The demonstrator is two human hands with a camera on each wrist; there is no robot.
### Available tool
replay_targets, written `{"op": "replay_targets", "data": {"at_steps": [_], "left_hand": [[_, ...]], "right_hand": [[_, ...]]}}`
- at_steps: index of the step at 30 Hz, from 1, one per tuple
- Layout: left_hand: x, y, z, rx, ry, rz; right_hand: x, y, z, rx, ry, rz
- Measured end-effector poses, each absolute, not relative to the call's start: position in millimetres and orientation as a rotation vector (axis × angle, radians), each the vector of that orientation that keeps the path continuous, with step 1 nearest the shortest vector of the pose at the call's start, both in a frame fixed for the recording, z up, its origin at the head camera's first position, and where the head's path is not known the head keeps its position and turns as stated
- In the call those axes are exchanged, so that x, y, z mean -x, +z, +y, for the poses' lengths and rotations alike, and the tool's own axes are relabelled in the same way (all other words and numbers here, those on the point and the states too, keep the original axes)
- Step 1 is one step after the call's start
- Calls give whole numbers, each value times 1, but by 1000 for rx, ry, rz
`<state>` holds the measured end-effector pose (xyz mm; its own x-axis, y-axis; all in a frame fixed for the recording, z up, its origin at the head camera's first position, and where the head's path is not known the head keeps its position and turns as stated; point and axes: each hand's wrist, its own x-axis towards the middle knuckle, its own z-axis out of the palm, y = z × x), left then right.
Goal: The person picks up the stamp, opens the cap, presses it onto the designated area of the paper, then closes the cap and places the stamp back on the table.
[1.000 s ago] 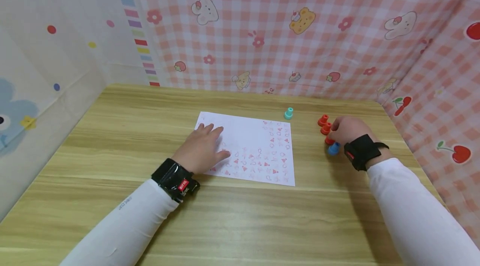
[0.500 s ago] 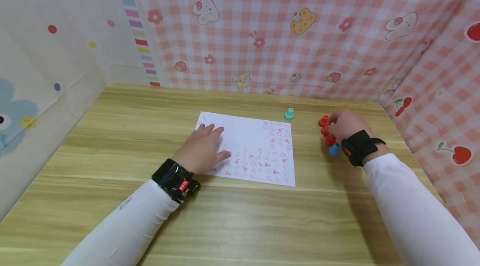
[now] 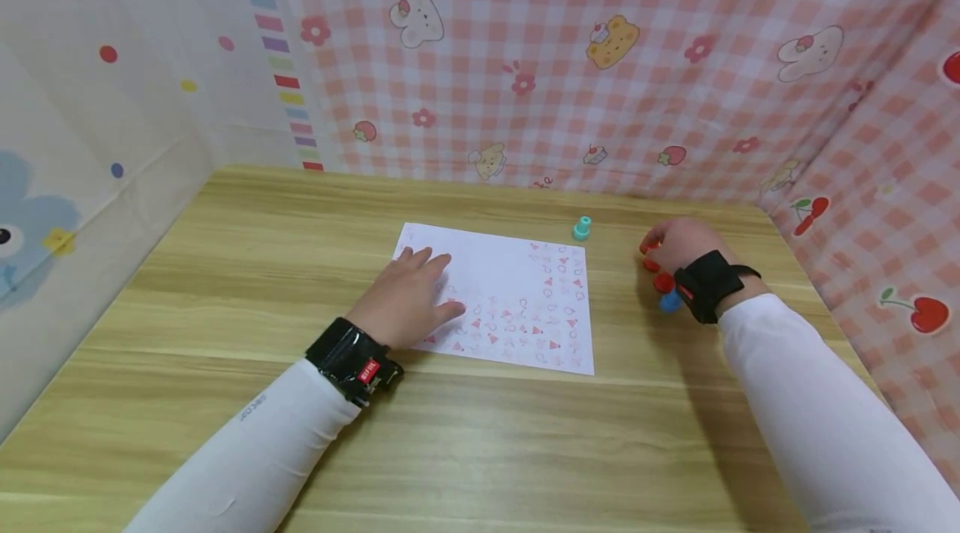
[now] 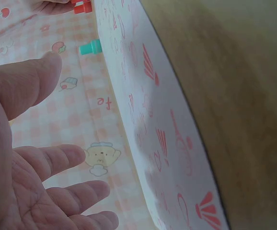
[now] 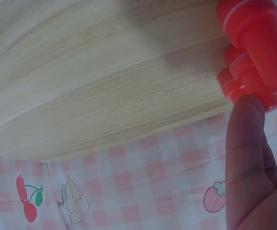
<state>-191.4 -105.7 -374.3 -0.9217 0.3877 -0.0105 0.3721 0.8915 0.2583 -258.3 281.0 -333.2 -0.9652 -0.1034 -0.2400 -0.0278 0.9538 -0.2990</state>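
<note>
My left hand (image 3: 401,299) lies over the left part of a white paper sheet (image 3: 491,266), fingers spread. Rows of small red prints cover much of that sheet. At the right of the table, my right hand (image 3: 686,245) has its thumb and fingers at the farthest red stamp (image 5: 231,85), pinching it. Two more red stamps stand in line with it, the middle one (image 5: 251,76) and the nearest one (image 5: 263,40). A blue stamp (image 3: 671,301) is at the near end of this row, partly behind the wrist strap. The right palm hides some of the row.
A teal stamp (image 3: 582,228) stands by itself just beyond the sheet's far right corner. Around the wooden table (image 3: 480,450), a pink checked cloth (image 3: 525,57) hangs at the back and right, and a pale dotted cloth (image 3: 135,99) at the left.
My right hand has moved away from me along the row, from the third red stamp past the middle one to the farthest. The left hand stays in place on the sheet.
</note>
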Motion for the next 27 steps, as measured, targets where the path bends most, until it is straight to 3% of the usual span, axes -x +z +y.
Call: {"op": "replay_targets", "data": {"at_steps": [14, 27], "left_hand": [[190, -374, -104, -574, 404, 2989], [190, -373, -101, -610, 521, 3011]], "right_hand": [[261, -338, 281, 119, -419, 2872], [247, -314, 262, 130, -502, 3005]]}}
